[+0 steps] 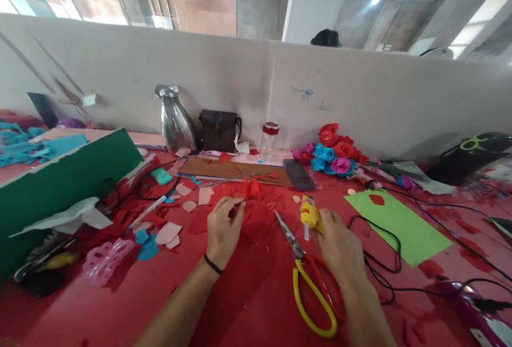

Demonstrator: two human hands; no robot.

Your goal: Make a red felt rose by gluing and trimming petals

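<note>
My left hand [224,225] pinches the base of a red paper flower [253,189] near the middle of the red table. My right hand [333,229] is closed round a yellow glue gun [310,213], whose far end is near the table surface. Between my hands lies a pair of scissors [298,251] with one yellow and one red handle, blades pointing away from me. Red paper pieces [256,216] are spread beneath and beside my left hand.
Behind stand a steel jug [176,120], a dark bag [219,131], a glass jar [269,143] and a flower bunch [338,152]. A green panel [72,197] rises at left. Black cords [384,277] cross near a light-green sheet [400,227]. Pink and blue scraps lie at left.
</note>
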